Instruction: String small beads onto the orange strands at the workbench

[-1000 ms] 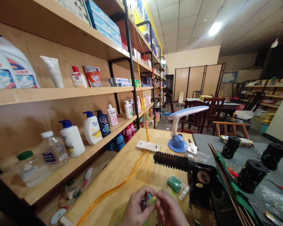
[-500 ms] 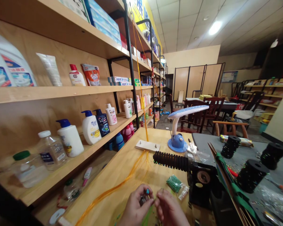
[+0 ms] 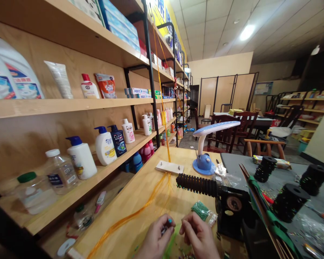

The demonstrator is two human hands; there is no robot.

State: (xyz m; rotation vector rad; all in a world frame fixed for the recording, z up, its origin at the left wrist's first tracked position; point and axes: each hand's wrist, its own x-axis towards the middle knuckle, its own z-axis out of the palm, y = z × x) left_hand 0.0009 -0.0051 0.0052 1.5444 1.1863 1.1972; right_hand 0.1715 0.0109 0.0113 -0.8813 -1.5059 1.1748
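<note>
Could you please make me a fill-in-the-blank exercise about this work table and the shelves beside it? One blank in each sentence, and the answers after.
1. The left hand pinches a small teal bead above the light ____ tabletop.
2. The long bundle of thin strands lying on it is ____.
3. The small clear bag beyond the right hand holds ____ beads.
4. The dark blue pump bottle on the shelf bears the word ____.
Missing words: wooden, orange, green, CLEAR

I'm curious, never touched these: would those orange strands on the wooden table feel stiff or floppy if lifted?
Probably floppy: the orange strands drape in loose curves across the table. Likely light, being so thin.
</note>
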